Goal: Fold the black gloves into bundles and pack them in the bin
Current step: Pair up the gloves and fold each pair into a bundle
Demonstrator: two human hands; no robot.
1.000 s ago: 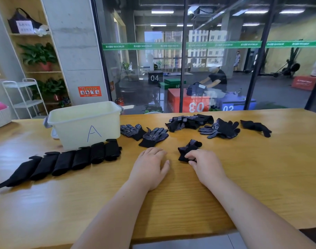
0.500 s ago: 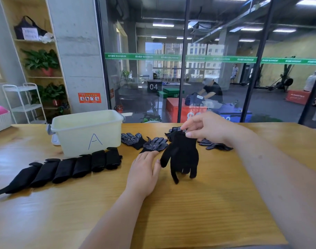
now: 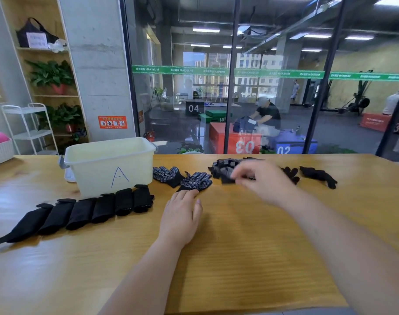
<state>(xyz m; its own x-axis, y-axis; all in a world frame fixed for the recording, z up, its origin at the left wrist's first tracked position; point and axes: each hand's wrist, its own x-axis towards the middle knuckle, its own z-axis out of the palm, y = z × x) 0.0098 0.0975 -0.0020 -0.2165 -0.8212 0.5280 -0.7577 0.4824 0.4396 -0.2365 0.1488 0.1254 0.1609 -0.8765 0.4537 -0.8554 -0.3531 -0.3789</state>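
The left hand (image 3: 182,214) rests flat and loose on the counter (image 3: 239,246), maybe waiting to help. The right hand (image 3: 264,180) is over the pile of black gloves (image 3: 225,168), too blurry to tell if it holds one. Folded bundles (image 3: 80,212) lie in a row by the bin (image 3: 110,164), ready to pack.

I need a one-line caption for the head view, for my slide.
Right hand blurred over the loose gloves, left hand flat on the table, folded bundles lined beside bin A.

My left hand (image 3: 181,214) flat on table (image 3: 239,258), my right hand (image 3: 264,181) blurred over glove pile (image 3: 225,169), folded bundles (image 3: 85,212) just beside bin (image 3: 110,164)
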